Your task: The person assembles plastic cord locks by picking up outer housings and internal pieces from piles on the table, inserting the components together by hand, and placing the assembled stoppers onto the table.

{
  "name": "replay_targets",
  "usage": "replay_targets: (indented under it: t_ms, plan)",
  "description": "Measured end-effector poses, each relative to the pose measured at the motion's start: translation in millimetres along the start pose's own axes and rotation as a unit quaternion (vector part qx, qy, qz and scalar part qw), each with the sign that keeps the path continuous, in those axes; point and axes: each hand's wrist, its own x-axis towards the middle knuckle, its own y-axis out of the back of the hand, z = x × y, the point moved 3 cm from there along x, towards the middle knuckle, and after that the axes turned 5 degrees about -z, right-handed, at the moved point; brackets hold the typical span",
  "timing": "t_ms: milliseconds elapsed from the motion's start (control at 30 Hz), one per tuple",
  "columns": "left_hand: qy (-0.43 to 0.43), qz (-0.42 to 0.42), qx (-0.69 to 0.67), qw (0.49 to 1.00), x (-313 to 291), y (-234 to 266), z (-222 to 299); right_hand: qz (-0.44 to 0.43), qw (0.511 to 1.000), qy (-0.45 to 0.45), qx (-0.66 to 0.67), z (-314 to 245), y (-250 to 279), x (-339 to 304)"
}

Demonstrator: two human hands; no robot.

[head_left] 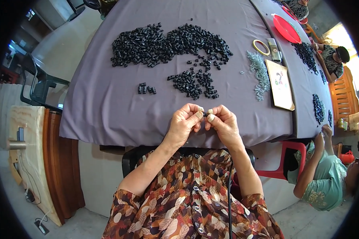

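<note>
Close to the table's near edge, my left hand (186, 120) and my right hand (222, 122) meet fingertip to fingertip. Between them they pinch one small black plastic piece (205, 114), mostly covered by thumbs and fingers. Just beyond my hands lies a small heap of similar black pieces (189, 84). A much larger pile of them (147, 46) spreads farther back. Left of the small heap, several black pieces (146, 88) sit in a little group of their own. To the right is a pile of small clear plastic pieces (259, 75).
A grey cloth (119, 103) covers the table. At right lie a flat board (280, 84), a tape roll (261, 47) and a red tray (286, 28). Other people sit along the right side, one in a green top (327, 181). A dark green chair (40, 83) stands left.
</note>
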Motion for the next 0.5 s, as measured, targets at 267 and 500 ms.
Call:
replay_targets:
  t_ms: [267, 500]
  plan:
    - [-0.007, -0.008, 0.037, 0.999, 0.6, -1.0, 1.9, -0.009, 0.998, -0.018, 0.055, 3.5, 1.5, -0.1]
    - [-0.02, -0.051, 0.091, 0.994, -1.4, -1.7, 2.3, -0.026, 0.996, -0.012, 0.08, 3.4, 1.1, -1.8]
